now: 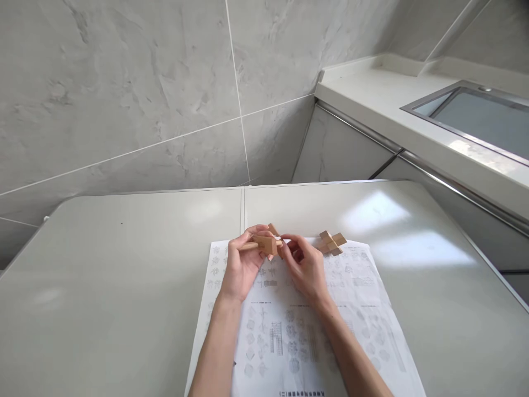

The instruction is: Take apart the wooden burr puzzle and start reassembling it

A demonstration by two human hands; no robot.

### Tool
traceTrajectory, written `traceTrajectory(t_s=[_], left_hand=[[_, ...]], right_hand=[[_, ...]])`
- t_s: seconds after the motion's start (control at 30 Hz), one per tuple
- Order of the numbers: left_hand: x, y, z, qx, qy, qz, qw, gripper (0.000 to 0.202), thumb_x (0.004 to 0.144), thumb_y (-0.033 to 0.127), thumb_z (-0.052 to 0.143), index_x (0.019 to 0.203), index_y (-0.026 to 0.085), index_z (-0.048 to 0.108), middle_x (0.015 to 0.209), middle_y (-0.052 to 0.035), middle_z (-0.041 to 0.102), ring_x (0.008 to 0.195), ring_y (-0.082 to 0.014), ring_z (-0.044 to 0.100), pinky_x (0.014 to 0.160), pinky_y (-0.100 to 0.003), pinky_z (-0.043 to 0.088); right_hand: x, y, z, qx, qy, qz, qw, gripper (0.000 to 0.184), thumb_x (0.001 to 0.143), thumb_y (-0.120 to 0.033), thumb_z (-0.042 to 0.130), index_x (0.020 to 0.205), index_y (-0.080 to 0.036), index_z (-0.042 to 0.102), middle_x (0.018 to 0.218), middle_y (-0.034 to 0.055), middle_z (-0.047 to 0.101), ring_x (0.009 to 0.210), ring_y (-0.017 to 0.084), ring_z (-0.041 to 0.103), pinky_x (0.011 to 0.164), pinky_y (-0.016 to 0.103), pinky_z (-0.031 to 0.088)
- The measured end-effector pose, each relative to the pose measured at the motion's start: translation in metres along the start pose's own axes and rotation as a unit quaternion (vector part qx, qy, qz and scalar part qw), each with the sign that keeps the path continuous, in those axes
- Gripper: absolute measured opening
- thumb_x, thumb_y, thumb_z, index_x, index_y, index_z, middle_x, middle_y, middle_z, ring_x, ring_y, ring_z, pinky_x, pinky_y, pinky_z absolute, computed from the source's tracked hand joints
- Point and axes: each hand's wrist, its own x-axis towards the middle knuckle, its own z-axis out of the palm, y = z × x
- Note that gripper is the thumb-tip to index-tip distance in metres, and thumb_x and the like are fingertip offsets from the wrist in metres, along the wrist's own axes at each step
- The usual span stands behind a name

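My left hand [242, 266] curls closed round the wooden puzzle piece [264, 244], held above the far edge of the printed sheet [355, 309] on the bench [103, 275]. My right hand [306, 270] pinches its right end. Light, stiff, smooth wood, I judge: grip the bar ends.

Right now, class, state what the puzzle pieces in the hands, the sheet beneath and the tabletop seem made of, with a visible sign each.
Puzzle pieces: seemingly unfinished light wood; matt tan, square-cut bars. Sheet: thin white paper, printed with grey diagrams. Tabletop: smooth pale grey with soft glare, perhaps plastic or laminate.
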Motion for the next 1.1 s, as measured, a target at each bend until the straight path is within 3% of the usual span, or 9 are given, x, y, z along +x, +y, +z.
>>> traceTrajectory(t_s=[0.13, 0.2, 0.37, 0.57, 0.7, 0.87, 0.97, 1.1], left_hand=[[-0.001, 0.011, -0.005, -0.030, 0.002, -0.013, 0.999, 0.042, 0.089, 0.048, 0.064, 0.106, 0.012, 0.078, 0.096, -0.0138, 0.073, 0.090, -0.0287, 0.072, 0.060, -0.029, 0.047], [-0.001, 0.013, -0.007, -0.042, 0.009, -0.010, 0.999, 0.043, 0.088, 0.048, 0.064, 0.106, 0.012, 0.078, 0.097, -0.0141, 0.072, 0.090, -0.0285, 0.072, 0.061, -0.030, 0.048], [-0.002, 0.014, -0.006, -0.042, -0.004, 0.010, 0.999, 0.044, 0.087, 0.050, 0.065, 0.104, 0.012, 0.079, 0.098, -0.0135, 0.071, 0.089, -0.0271, 0.070, 0.064, -0.031, 0.049], [-0.004, 0.010, -0.003, 0.017, -0.043, -0.002, 0.999, 0.042, 0.091, 0.049, 0.064, 0.105, 0.013, 0.080, 0.098, -0.0141, 0.070, 0.087, -0.0268, 0.067, 0.063, -0.032, 0.046], [-0.004, 0.007, -0.003, 0.036, -0.065, -0.019, 0.997, 0.041, 0.091, 0.050, 0.066, 0.105, 0.015, 0.080, 0.093, -0.0123, 0.071, 0.084, -0.0267, 0.067, 0.067, -0.034, 0.047], [0.000, 0.000, -0.005, 0.052, -0.021, -0.047, 0.997, 0.039, 0.092, 0.049, 0.066, 0.102, 0.013, 0.079, 0.081, -0.0115, 0.073, 0.085, -0.0274, 0.069, 0.067, -0.033, 0.046], [0.003, -0.003, -0.006, 0.059, 0.014, -0.045, 0.997, 0.038, 0.091, 0.047, 0.067, 0.102, 0.013, 0.079, 0.081, -0.0119, 0.073, 0.092, -0.0294, 0.072, 0.066, -0.031, 0.046], [0.003, -0.004, -0.005, 0.067, 0.019, -0.042, 0.997, 0.038, 0.092, 0.048, 0.066, 0.102, 0.013, 0.079, 0.084, -0.0125, 0.074, 0.092, -0.0287, 0.073, 0.067, -0.030, 0.048]], right_hand=[[-0.014, -0.013, 0.012, 0.097, 0.077, 0.133, 0.983, 0.039, 0.102, -0.058, 0.064, 0.114, -0.022, 0.071, 0.084, 0.0029, 0.068, 0.055, 0.016, 0.059, 0.048, 0.029, 0.045], [-0.020, -0.018, 0.018, 0.113, 0.079, 0.151, 0.979, 0.041, 0.102, -0.060, 0.063, 0.116, -0.022, 0.069, 0.085, 0.0033, 0.068, 0.056, 0.016, 0.060, 0.049, 0.029, 0.047], [-0.018, -0.017, 0.023, 0.089, 0.043, 0.139, 0.985, 0.040, 0.104, -0.060, 0.059, 0.111, -0.021, 0.067, 0.083, 0.0031, 0.069, 0.055, 0.016, 0.060, 0.050, 0.029, 0.046], [0.007, 0.000, 0.006, 0.060, 0.012, 0.102, 0.993, 0.036, 0.104, -0.057, 0.060, 0.109, -0.022, 0.068, 0.086, 0.0044, 0.072, 0.059, 0.017, 0.058, 0.050, 0.029, 0.044], [0.017, 0.008, -0.005, 0.093, -0.019, 0.079, 0.992, 0.039, 0.104, -0.060, 0.059, 0.113, -0.023, 0.068, 0.074, -0.0001, 0.065, 0.055, 0.017, 0.053, 0.050, 0.030, 0.045], [0.022, 0.011, -0.014, 0.110, -0.055, 0.078, 0.989, 0.040, 0.104, -0.063, 0.059, 0.113, -0.025, 0.065, 0.068, -0.0027, 0.062, 0.049, 0.016, 0.051, 0.048, 0.030, 0.042], [0.025, 0.011, -0.019, 0.105, -0.079, 0.067, 0.989, 0.039, 0.104, -0.063, 0.059, 0.110, -0.025, 0.064, 0.066, -0.0037, 0.059, 0.049, 0.016, 0.052, 0.047, 0.030, 0.041], [0.027, 0.013, -0.022, 0.096, -0.093, 0.055, 0.990, 0.039, 0.104, -0.063, 0.059, 0.109, -0.025, 0.064, 0.065, -0.0036, 0.059, 0.049, 0.017, 0.052, 0.048, 0.030, 0.042]])
